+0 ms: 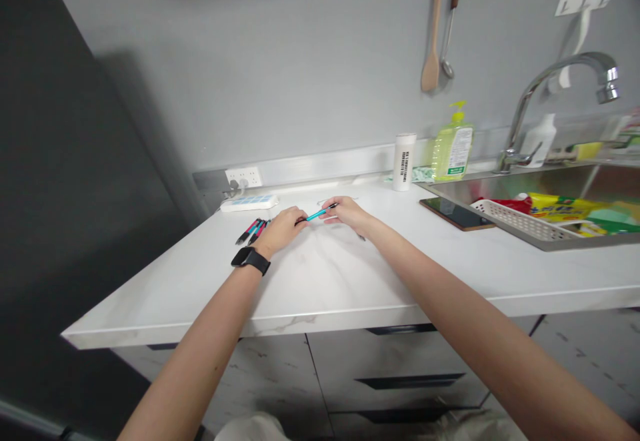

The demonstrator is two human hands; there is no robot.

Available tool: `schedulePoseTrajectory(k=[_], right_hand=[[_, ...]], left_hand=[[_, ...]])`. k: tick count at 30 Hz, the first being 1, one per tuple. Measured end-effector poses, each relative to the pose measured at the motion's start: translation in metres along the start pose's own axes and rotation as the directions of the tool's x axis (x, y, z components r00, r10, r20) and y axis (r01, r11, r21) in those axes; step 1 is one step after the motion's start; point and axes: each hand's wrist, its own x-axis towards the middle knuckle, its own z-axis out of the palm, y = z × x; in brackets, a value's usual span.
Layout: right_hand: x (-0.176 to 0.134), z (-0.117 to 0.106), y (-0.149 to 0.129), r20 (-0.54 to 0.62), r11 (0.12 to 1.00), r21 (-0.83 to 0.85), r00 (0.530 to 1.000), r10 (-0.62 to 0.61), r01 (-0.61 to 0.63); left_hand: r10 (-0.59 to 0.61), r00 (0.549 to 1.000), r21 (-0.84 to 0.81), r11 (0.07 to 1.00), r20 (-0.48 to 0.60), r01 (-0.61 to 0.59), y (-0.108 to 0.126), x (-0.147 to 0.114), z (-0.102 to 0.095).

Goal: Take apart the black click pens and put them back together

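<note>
White marbled counter (pixel 325 281) under blue pen (pixel 317 214); grey wall (pixel 280 67) behind.

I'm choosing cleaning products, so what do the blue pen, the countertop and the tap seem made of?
The blue pen: probably smooth plastic, evenly colored. The countertop: perhaps polished stone or laminate, faint veining along its edge. The tap: likely chromed metal, bright mirror-like highlights.

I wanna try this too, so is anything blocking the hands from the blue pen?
No, nothing visible is in the way. The left hand and the right hand both hold the blue pen, one near each end.
</note>
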Motion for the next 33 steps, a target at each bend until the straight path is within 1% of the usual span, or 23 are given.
schedulePoseTrajectory(k=[5,11,14,16,19,21,23,24,29,33], right_hand=[[0.0009,-0.0006,0.0007,0.003,1.0,-0.003,1.0,-0.007,0.007],[0.0003,0.0001,0.0005,0.009,1.0,-0.016,1.0,-0.007,0.007],[0.0,0.0002,-0.0001,0.0,1.0,-0.025,1.0,-0.007,0.007],[0.0003,0.0001,-0.0001,0.003,1.0,-0.023,1.0,-0.009,0.009],[0.0005,0.0001,0.0003,0.006,1.0,-0.027,1.0,0.001,-0.001],[0.0001,0.0,0.0003,0.005,1.0,-0.025,1.0,0.003,-0.003],[-0.0006,-0.0002,-0.0001,0.008,1.0,-0.014,1.0,-0.006,0.006],[-0.0008,-0.0004,-0.0004,0.007,1.0,-0.01,1.0,-0.009,0.009],[-0.0001,-0.0014,-0.0002,-0.017,1.0,-0.005,1.0,-0.003,0.003],[0.0018,-0.0012,0.0011,-0.015,1.0,-0.006,1.0,-0.021,0.021]], left_hand=[[-0.113,0.993,-0.105,0.988,0.036,0.117,0.0019,-0.0009,0.0017],[-0.137,0.989,-0.089,0.986,0.047,0.141,0.007,-0.0013,0.0005],[-0.134,0.991,-0.073,0.988,0.022,0.135,0.0076,-0.0019,0.0001],[-0.113,0.993,-0.076,0.99,0.032,0.115,0.0068,-0.0023,-0.0004],[-0.059,0.997,-0.062,0.996,0.05,0.062,0.0046,-0.0018,-0.0016],[-0.009,1.0,-0.02,1.0,0.024,0.01,0.0033,-0.0007,-0.0021],[0.017,1.0,0.013,1.0,0.006,-0.017,0.0023,0.0004,-0.0018],[0.012,1.0,0.014,1.0,0.006,-0.012,0.002,0.0008,-0.0013],[-0.086,0.996,-0.061,0.994,0.024,0.088,0.0019,0.0002,0.0006],[-0.08,0.997,-0.062,0.995,0.006,0.08,0.0053,-0.0018,-0.0017]])
